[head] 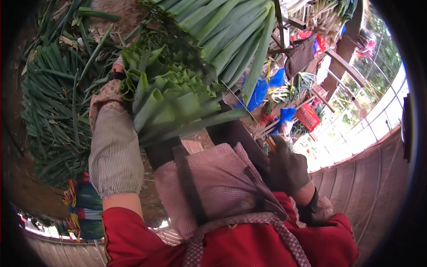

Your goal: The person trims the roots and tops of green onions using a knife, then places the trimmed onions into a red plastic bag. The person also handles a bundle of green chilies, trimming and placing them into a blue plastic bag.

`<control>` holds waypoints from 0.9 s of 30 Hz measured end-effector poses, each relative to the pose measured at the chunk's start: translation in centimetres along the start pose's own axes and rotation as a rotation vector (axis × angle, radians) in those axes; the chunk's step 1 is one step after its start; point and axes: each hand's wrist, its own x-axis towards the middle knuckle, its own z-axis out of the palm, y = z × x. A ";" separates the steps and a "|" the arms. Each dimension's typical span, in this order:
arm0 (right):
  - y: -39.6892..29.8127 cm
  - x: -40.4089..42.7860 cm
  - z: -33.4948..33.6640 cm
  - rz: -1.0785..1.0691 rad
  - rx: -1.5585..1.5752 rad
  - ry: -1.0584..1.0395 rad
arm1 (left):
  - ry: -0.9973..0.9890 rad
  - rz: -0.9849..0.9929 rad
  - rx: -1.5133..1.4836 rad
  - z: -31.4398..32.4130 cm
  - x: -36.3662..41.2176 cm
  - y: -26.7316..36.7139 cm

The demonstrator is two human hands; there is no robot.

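Note:
My left hand [118, 64] reaches along the left side of a bundle of leek-like green leaves [166, 90] with flat, cut ends. Its fingers are mostly hidden, so their grip cannot be made out. In a dark glove, my right hand [288, 167] is closed around the wooden handle of a long knife [271, 143]. The thin knife blade slants up and left to the right edge of the bundle. A loose leaf [227, 116] stretches across the near side, partly blurred. More long leaves [233, 36] fan out beyond the bundle.
A big heap of cut green leaves [56, 110] lies at left on brown ground. Blue plastic [257, 91], a red basket [308, 116] and bundled stalks [310, 16] are at right. A corrugated wall [360, 187] curves along the lower right.

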 end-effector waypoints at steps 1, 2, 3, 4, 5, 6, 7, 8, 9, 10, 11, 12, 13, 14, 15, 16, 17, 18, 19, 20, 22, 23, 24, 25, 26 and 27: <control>0.5 0.2 1.0 0.029 -0.004 -0.010 | 0.000 -0.001 0.008 0.0 -0.2 0.0; 0.9 1.0 2.2 0.059 -0.001 -0.016 | -0.001 -0.004 0.019 0.0 -0.4 -0.1; 0.8 2.5 3.8 -0.011 0.043 0.052 | -0.005 -0.015 0.032 -0.1 -0.6 -0.1; 0.6 4.2 5.3 0.023 0.037 0.020 | -0.015 -0.024 0.042 -0.2 -0.8 -0.2; 0.4 6.1 6.8 0.029 0.030 0.021 | -0.026 -0.027 0.051 -0.3 -0.8 -0.2; 0.0 7.9 8.0 0.011 0.025 0.048 | -0.032 -0.036 0.055 -0.3 -0.8 -0.3; -0.3 9.1 8.9 0.043 0.028 0.055 | -0.039 -0.040 0.056 -0.3 -0.8 -0.4; -0.6 10.1 9.7 0.044 0.033 0.090 | -0.040 -0.042 0.051 -0.1 -0.8 -0.4; -1.4 11.4 10.7 0.036 0.043 0.140 | -0.035 -0.034 0.058 0.0 -0.9 -0.4; -2.2 12.6 11.5 0.018 0.027 0.191 | -0.039 -0.024 0.069 0.3 -0.8 -0.3; -2.5 13.9 12.2 0.002 0.006 0.246 | -0.045 -0.014 0.079 0.6 -0.8 -0.2; -2.9 14.8 12.9 0.022 -0.013 0.265 | -0.048 -0.004 0.079 1.0 -0.6 -0.1; -3.2 15.7 13.6 0.118 0.049 0.194 | -0.053 -0.004 0.084 1.2 -0.6 -0.1; -3.4 16.1 14.3 0.141 0.069 0.197 | -0.059 -0.004 0.091 1.6 -0.6 -0.1; -3.6 16.6 15.1 0.155 0.082 0.247 | -0.061 -0.002 0.100 1.8 -0.5 0.0; -3.4 17.0 15.8 0.191 0.095 0.255 | -0.064 -0.003 0.108 2.0 -0.6 -0.1; -3.1 17.0 16.2 0.233 0.136 0.217 | -0.067 -0.002 0.115 2.0 -0.7 -0.1; -2.5 16.6 16.5 0.168 0.098 0.229 | -0.069 -0.005 0.117 2.0 -0.8 -0.1; -1.7 15.9 16.5 0.129 0.070 0.192 | -0.070 -0.006 0.122 2.0 -0.9 -0.1; -0.8 15.2 16.3 0.071 0.034 0.200 | -0.071 -0.006 0.122 1.8 -1.1 -0.1; 1.1 12.3 15.7 0.013 0.209 0.358 | -0.071 -0.006 0.127 1.5 -1.4 -0.1; 2.0 10.2 15.3 0.098 0.155 0.259 | -0.069 0.002 0.128 1.4 -1.5 -0.1; 2.7 8.9 15.0 0.239 0.091 0.098 | -0.068 0.006 0.130 1.3 -1.7 -0.1; 3.3 8.6 15.3 0.172 0.122 0.132 | -0.067 0.006 0.129 1.2 -1.7 -0.1; 3.6 8.5 15.7 0.173 0.137 0.096 | -0.064 0.001 0.127 1.1 -1.9 -0.1; 4.0 9.1 16.2 0.238 0.122 0.017 | -0.060 -0.003 0.117 0.9 -1.9 -0.1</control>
